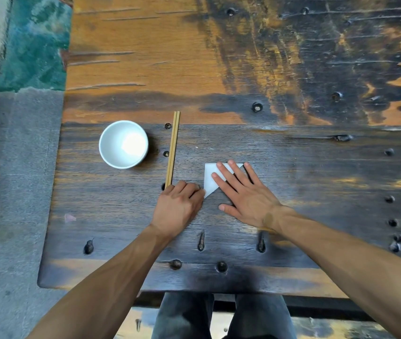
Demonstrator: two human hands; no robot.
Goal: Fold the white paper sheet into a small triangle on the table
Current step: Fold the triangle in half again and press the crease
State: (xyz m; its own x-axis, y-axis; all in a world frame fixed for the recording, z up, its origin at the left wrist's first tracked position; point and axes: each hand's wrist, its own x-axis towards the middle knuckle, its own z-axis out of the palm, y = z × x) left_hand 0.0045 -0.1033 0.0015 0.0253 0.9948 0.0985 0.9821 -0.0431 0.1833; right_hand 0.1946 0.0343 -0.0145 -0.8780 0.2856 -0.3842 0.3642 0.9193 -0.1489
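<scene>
The white paper (pixel 211 178) lay on the dark tabletop (pixel 317 167), already folded to a triangle. The right hand (pixel 242 195) pressed it flat, fingers spread. The left hand (pixel 178 206), curled, pinched its lower corner. Probably only final creasing remained.

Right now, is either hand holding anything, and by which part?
Nothing is lifted. The right hand lies flat, pressing the white paper onto the table; the curled left hand touches its lower tip.
</scene>
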